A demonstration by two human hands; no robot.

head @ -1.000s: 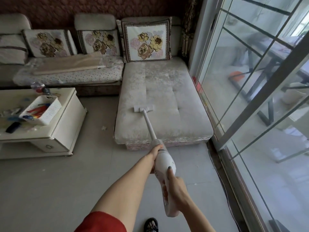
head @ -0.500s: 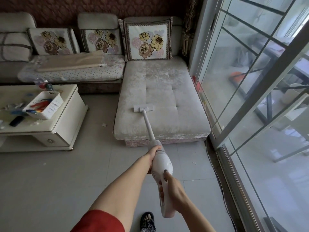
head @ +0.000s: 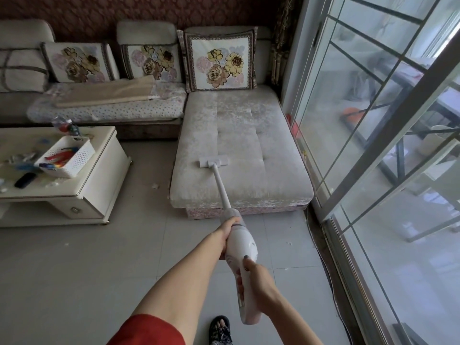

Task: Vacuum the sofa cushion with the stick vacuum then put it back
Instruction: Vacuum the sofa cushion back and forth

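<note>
A white stick vacuum (head: pixel 242 247) reaches from my hands up to the pale beige sofa cushion (head: pixel 249 135) of the chaise. Its flat white head (head: pixel 213 161) lies on the cushion's front left part. My left hand (head: pixel 227 231) grips the front of the vacuum's body. My right hand (head: pixel 256 277) is closed around the rear handle, thumb on top. A floral pillow (head: pixel 220 61) leans upright at the cushion's far end.
A white coffee table (head: pixel 99 170) with a white basket (head: pixel 65 155), a black remote and clutter stands at left. A glass sliding door (head: pixel 373 120) runs along the right. The other sofa section (head: pixel 107 105) carries a folded beige cloth. My sandalled foot (head: pixel 220 328) is on grey tiles.
The view has drifted slightly, so the sofa and table sit a bit differently in frame. The vacuum head stays on about the same spot of the cushion. Both hands keep their grip.
</note>
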